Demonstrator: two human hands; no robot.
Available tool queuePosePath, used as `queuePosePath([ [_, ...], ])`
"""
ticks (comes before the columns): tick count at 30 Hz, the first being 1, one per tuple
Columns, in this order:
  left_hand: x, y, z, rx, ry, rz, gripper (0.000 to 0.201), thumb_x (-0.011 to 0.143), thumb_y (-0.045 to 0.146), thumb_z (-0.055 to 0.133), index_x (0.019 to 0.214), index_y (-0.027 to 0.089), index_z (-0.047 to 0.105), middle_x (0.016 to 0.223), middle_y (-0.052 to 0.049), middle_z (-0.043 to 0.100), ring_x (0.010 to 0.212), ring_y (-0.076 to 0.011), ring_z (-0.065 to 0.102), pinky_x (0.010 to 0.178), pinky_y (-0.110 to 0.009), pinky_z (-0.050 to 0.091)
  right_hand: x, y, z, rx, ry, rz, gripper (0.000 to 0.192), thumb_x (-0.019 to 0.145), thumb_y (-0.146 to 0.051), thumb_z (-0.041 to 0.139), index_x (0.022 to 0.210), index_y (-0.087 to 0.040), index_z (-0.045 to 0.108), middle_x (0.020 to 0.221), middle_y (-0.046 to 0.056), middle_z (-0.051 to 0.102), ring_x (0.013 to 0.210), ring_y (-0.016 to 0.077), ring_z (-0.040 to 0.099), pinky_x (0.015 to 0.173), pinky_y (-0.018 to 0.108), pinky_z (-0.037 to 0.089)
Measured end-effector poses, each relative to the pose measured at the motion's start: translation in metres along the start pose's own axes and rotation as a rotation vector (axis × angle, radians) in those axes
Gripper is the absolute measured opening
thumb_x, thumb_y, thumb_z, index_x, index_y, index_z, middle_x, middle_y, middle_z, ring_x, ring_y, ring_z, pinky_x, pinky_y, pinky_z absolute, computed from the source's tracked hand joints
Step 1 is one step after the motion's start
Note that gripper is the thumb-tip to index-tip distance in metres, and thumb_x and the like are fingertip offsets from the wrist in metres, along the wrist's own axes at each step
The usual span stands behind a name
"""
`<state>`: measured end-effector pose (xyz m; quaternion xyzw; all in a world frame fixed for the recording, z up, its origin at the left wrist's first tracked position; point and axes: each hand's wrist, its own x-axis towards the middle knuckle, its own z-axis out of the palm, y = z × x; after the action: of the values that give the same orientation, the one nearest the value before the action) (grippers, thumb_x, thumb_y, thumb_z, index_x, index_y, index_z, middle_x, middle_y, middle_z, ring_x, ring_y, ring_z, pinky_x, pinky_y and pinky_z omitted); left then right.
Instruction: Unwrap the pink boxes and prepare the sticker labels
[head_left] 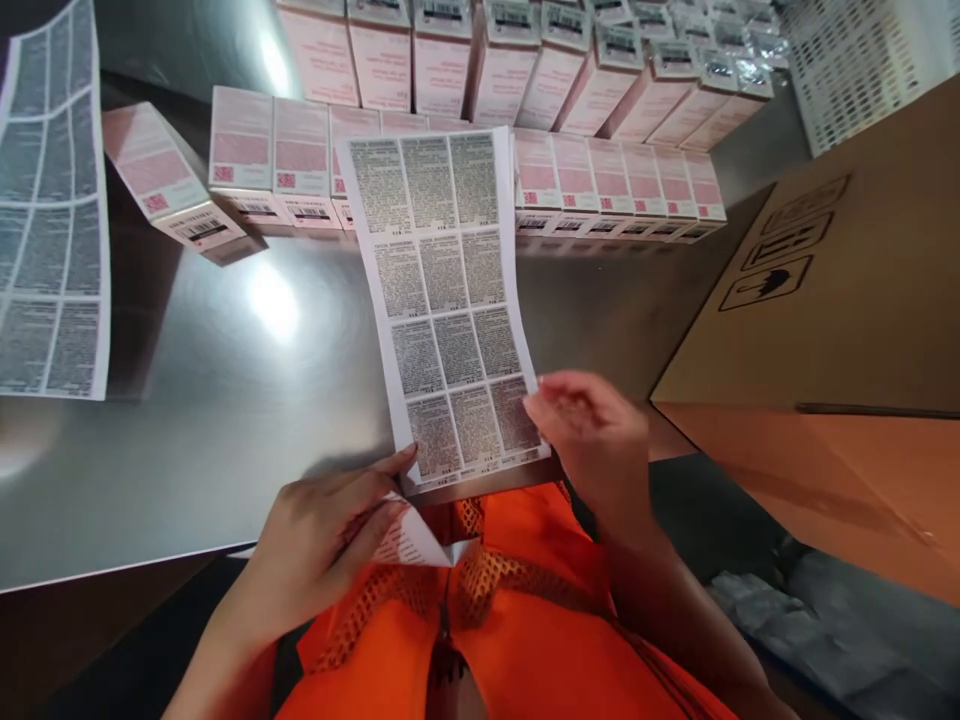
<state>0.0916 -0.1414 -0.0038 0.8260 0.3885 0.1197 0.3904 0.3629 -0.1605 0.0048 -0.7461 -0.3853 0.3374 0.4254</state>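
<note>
Orange mesh vest (517,620) at bottom of frame, nearest the camera. Just above it, left hand (330,545) pinches the lower left corner of the label sheet (446,300), thumb on top, fingers curled under a folded-back white flap. Right hand (592,435) has fingertips pressed together on the sheet's lower right corner, at the last label of the bottom row; looks like picking at a label edge, but the exact grip is hidden by the fingers. Sheet is lifted, its far end tilted toward the rows of pink boxes (600,180) standing across the steel surface (225,400). One pink box (169,185) lies apart on the left, a second label sheet (52,200) beside it at the frame edge. Brown carton (840,330) to the right, white perforated crate (862,70) top right. To do this well, judging from the grip: keep the backing taut with the left hand, lift one label only by its corner, peel slowly so it does not curl or tear.
</note>
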Motion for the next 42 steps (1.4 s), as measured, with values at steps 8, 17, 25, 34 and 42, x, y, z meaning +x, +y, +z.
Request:
queuePosePath([
  [8,0.008,0.002,0.004,0.127,-0.079,0.113,0.025,0.102,0.03,0.046,0.087,0.021,0.063,0.131,0.0,0.068,0.071,-0.0141,0.071,0.064,-0.03,0.048,-0.06,-0.002,0.005,-0.11,-0.286,0.107,0.023,0.088,-0.033,0.064,0.069,-0.02,0.068,0.059,-0.002,0.062,0.055,0.0126,0.056,0.052,0.023,0.043],
  [17,0.004,0.001,0.007,0.185,-0.069,0.148,0.026,0.101,0.031,0.045,0.087,0.021,0.064,0.134,0.001,0.067,0.071,-0.0167,0.068,0.063,-0.034,0.045,-0.061,0.003,0.022,-0.243,-0.295,0.056,0.029,0.091,-0.035,0.059,0.067,-0.019,0.064,0.055,-0.003,0.055,0.053,0.0118,0.05,0.052,0.024,0.037],
  [25,0.003,-0.003,0.008,0.167,-0.082,0.138,0.024,0.102,0.029,0.044,0.089,0.022,0.063,0.136,0.002,0.065,0.072,-0.0162,0.067,0.065,-0.035,0.045,-0.054,0.0,0.03,-0.325,-0.332,0.048,0.03,0.09,-0.034,0.06,0.064,-0.019,0.062,0.054,-0.004,0.054,0.053,0.0106,0.049,0.052,0.023,0.034],
  [34,0.003,-0.003,0.007,0.169,-0.097,0.14,0.029,0.102,0.032,0.043,0.086,0.021,0.063,0.133,-0.001,0.067,0.071,-0.016,0.068,0.064,-0.035,0.047,-0.053,0.0,0.032,-0.364,-0.31,-0.003,0.019,0.086,-0.025,0.062,0.068,-0.021,0.067,0.059,-0.003,0.066,0.055,0.0127,0.059,0.053,0.024,0.038],
  [42,0.004,-0.002,0.005,0.104,-0.047,0.138,0.026,0.101,0.028,0.046,0.083,0.021,0.063,0.131,0.001,0.068,0.071,-0.0147,0.07,0.063,-0.031,0.048,-0.048,0.004,0.035,-0.356,-0.189,0.047,0.028,0.075,-0.026,0.072,0.061,-0.021,0.048,0.058,-0.005,0.055,0.053,0.0107,0.049,0.053,0.024,0.036],
])
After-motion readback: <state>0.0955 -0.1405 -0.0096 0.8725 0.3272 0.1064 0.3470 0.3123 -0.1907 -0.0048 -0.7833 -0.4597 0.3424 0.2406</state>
